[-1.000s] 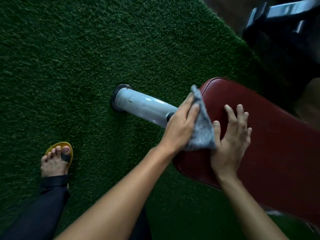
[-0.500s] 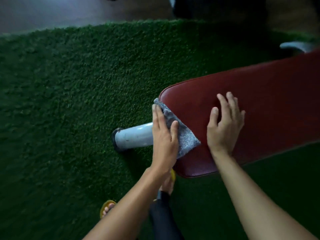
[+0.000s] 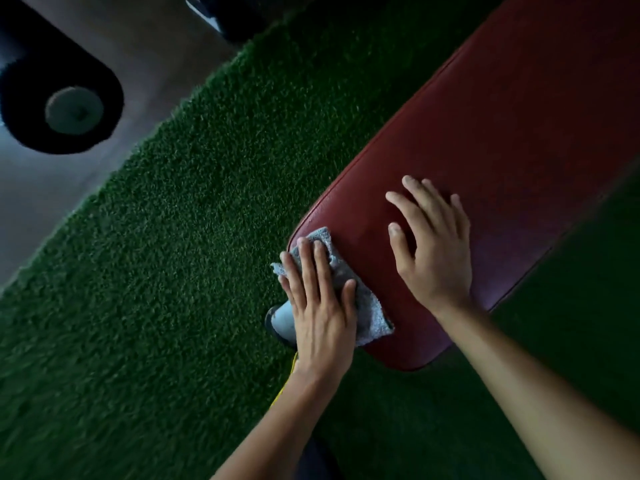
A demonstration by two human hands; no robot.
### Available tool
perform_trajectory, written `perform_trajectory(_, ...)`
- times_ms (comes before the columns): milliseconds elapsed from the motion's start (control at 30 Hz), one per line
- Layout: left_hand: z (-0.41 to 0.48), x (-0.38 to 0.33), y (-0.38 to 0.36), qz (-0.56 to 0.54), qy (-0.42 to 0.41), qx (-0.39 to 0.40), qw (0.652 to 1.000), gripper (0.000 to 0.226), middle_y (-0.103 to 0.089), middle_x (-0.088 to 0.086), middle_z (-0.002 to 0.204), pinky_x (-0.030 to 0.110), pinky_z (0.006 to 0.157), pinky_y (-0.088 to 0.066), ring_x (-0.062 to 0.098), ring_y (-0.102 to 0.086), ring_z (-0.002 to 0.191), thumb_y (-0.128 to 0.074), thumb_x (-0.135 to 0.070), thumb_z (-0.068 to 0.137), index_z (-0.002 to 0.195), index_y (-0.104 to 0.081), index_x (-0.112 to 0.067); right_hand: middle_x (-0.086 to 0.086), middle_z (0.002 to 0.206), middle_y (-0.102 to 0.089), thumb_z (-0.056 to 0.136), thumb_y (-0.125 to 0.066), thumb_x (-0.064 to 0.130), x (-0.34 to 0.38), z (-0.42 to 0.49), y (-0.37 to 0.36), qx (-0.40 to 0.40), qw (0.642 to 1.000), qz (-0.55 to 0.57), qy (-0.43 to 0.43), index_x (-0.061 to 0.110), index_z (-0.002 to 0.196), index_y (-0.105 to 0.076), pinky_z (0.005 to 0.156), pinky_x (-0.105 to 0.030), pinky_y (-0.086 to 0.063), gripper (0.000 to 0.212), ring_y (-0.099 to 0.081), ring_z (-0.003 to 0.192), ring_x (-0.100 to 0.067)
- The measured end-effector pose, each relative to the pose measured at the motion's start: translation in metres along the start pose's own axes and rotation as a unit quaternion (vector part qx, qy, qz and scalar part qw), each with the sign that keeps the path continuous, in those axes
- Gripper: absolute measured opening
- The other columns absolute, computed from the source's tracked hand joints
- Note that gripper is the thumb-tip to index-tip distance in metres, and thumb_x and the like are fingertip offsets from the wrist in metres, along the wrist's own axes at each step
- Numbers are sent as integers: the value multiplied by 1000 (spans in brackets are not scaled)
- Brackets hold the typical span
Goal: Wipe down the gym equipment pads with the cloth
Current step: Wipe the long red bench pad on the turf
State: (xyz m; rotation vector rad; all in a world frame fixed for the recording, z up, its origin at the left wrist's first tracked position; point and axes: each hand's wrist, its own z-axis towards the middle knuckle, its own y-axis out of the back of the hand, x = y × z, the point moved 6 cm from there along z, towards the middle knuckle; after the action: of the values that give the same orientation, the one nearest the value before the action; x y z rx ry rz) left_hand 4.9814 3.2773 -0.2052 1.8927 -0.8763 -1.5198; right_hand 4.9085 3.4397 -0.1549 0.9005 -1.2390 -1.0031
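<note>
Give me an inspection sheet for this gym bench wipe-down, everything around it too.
Surface: red bench pad, no marks visible in dim light.
Job's things: grey cloth lying flat on the pad's end.
Clutter: nothing seen.
Hands: left hand flat on the cloth; right hand open, fingers spread on bare pad.
Cables: nothing seen.
Surroundings: green turf; pale bench leg under the pad's end; dark round equipment on grey floor.
</note>
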Motion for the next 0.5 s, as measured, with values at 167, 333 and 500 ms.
perform_trajectory(167,23,7,14,-41,7,20,999,66,8,4,166,44,124,2,24,15,152,-23,-45,105,158,-3,-10,5,155,-41,95,-53,13,18,-2,-4,-17,991,47,-124,22,135,-55,122,-47,-12,42,-27,150,-15)
perform_trajectory(333,48,14,32,-158,29,84,983,63,-4,-7,164,21,122,-1,6,2,151,-28,-48,102,156,-8,-24,7,157,-38,94,-54,12,40,1,-11,-48,964,86,-248,22,134,-55,122,-46,-10,41,-20,152,-13)
perform_trajectory(500,70,26,39,-278,70,199,937,57,-18,-6,161,34,122,-20,4,-15,148,-39,-40,103,154,-15,-29,7,156,-38,96,-55,16,52,10,-13,-75,941,92,-316,21,134,-55,122,-44,-9,39,-19,152,-15)
